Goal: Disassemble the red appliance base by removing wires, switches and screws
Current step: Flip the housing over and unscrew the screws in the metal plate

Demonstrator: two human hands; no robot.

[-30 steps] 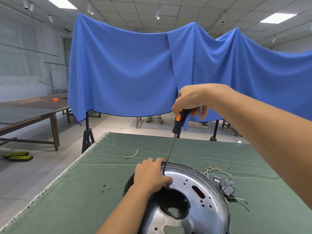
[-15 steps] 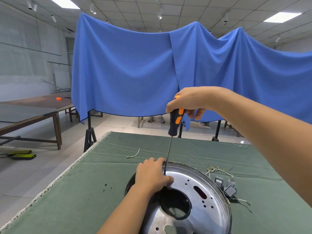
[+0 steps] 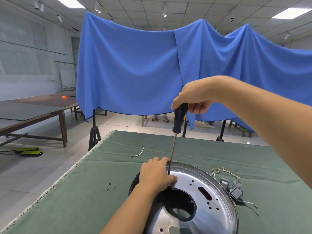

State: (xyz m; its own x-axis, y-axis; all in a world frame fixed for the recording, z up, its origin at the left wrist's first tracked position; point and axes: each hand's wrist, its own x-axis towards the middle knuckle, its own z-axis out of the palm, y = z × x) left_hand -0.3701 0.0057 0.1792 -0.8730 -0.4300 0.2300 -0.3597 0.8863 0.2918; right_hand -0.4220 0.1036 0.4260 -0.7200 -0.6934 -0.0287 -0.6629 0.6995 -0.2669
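Wrapped around the top of the screwdriver (image 3: 177, 125) handle, my right hand (image 3: 194, 98) holds the tool upright with its tip down on the metal plate of the appliance base (image 3: 199, 196), which sits toward the near edge of the green-covered table (image 3: 101, 191). Left hand (image 3: 156, 174) lies over the plate's far-left rim, thumb pressing beside the tip. I judge the plate stiff, slick and sharp-edged, so the rim is the safest hold.
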